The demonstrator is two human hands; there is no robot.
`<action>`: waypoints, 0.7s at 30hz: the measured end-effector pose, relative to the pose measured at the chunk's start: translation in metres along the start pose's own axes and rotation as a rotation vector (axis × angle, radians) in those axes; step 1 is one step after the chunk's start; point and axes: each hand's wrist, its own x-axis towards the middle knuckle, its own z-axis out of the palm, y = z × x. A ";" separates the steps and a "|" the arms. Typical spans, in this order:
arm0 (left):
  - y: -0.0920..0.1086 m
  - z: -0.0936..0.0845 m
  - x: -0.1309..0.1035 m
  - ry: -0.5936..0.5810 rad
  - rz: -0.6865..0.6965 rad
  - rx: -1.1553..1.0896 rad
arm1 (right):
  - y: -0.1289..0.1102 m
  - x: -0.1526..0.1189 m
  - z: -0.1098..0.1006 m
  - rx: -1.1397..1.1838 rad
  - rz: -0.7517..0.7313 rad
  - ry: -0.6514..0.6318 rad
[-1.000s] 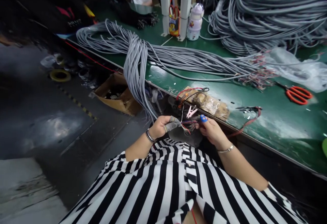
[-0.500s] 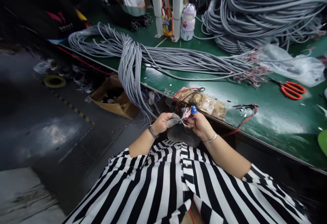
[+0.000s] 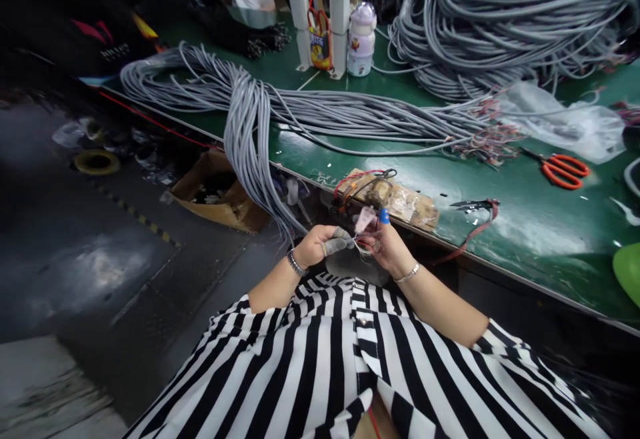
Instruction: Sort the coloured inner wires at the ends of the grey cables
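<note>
My left hand (image 3: 323,244), with grey coverings on its fingers, pinches the end of a grey cable just in front of my body. Close to its right, my right hand (image 3: 387,245) has its fingers closed on thin coloured wires (image 3: 367,242) that fan out between the hands. A blue cover sits on my right thumb. Pinkish-white material, blurred, shows above the wires. The grey cable bundle (image 3: 250,125) hangs over the table edge towards my left hand.
On the green table (image 3: 520,239) lie orange-handled scissors (image 3: 565,171), a cutter (image 3: 475,205) with a red strap, a taped block (image 3: 400,202) and a large cable coil (image 3: 500,25). A bottle (image 3: 361,42) stands behind. An open cardboard box (image 3: 220,202) is below the edge.
The whole view has shifted slightly, so the table items appear further left. The wires between my hands are less spread, and both hands keep their hold.
</note>
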 end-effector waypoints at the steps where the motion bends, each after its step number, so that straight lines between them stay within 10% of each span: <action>1: 0.000 0.001 -0.005 -0.004 -0.005 -0.011 | 0.000 -0.002 -0.003 0.010 -0.006 0.009; 11: 0.015 0.005 -0.063 -0.038 -0.005 0.080 | 0.005 -0.019 -0.020 -0.046 0.011 -0.067; 21: 0.001 0.001 -0.072 0.044 -0.018 0.134 | 0.011 -0.031 -0.005 -0.006 0.208 -0.304</action>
